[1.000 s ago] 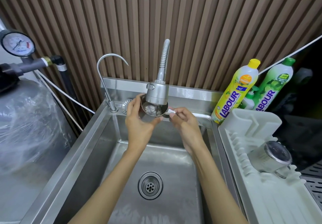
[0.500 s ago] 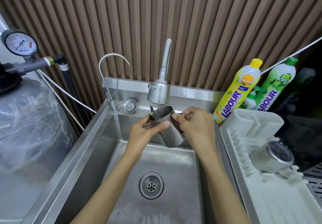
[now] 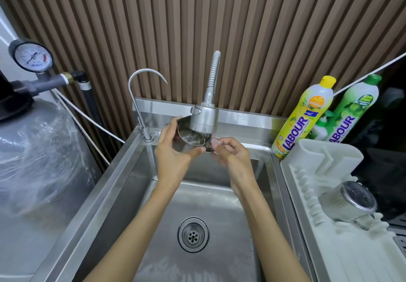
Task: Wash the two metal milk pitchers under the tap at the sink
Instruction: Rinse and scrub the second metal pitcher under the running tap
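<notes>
A metal milk pitcher [image 3: 189, 139] is held right under the spray head of the flexible tap [image 3: 204, 118], its mouth facing me with water inside. My left hand [image 3: 173, 150] wraps its left side and bottom. My right hand [image 3: 230, 153] pinches it at the handle side on the right. The tap head hides the pitcher's upper rim. A second metal milk pitcher [image 3: 349, 202] lies on its side on the white drying rack [image 3: 325, 248] to the right of the sink [image 3: 123, 185].
A thin gooseneck tap [image 3: 140, 106] stands at the sink's back left corner. Two dish soap bottles, yellow [image 3: 305, 117] and green [image 3: 351, 110], stand behind the rack. A grey tank with a pressure gauge [image 3: 33, 57] fills the left. The drain [image 3: 193, 234] is mid-basin.
The pitcher was lowered and tilted away from the tap half a second ago; now it is raised back under the spray head with its mouth toward me, both hands still on it.
</notes>
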The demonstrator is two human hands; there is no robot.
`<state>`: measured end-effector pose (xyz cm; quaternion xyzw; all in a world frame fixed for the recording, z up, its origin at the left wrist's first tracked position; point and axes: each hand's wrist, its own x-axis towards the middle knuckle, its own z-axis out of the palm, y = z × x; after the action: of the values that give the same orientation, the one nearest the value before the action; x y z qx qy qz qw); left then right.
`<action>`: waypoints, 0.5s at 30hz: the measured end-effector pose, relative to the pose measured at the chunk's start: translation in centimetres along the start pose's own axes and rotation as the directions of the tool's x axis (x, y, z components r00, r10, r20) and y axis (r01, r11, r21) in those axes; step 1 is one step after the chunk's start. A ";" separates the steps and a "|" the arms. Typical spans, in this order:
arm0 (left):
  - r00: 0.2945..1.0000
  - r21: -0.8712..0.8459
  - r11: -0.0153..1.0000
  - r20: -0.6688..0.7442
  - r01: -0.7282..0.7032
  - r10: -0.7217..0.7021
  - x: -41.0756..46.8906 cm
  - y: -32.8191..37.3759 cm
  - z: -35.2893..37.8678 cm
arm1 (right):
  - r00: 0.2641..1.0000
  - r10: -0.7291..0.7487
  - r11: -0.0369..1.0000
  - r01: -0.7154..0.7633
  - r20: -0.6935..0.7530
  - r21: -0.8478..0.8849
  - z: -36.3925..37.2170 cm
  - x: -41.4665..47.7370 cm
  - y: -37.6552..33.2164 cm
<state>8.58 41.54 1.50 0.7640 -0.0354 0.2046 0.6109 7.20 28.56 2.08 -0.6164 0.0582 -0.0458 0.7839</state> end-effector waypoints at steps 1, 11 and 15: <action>1.000 0.058 0.998 -0.021 -0.012 0.013 -0.2 0.3 -0.2 | 1.000 0.023 1.000 -0.023 0.000 0.010 0.0 -0.1 0.1; 0.976 0.158 0.968 0.064 0.195 -0.208 -1.8 1.0 -0.4 | 0.982 0.022 0.913 -0.096 -0.187 -0.397 -1.0 -1.7 -2.2; 0.904 -0.093 0.921 0.250 0.378 -0.346 -2.0 0.7 0.0 | 0.958 -0.219 0.673 0.011 -0.185 -0.740 -0.8 -2.3 -4.1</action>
<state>6.55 40.93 1.46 0.7311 0.0230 -0.0048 0.6819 4.79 27.13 5.93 -0.8689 0.1337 -0.1482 0.4529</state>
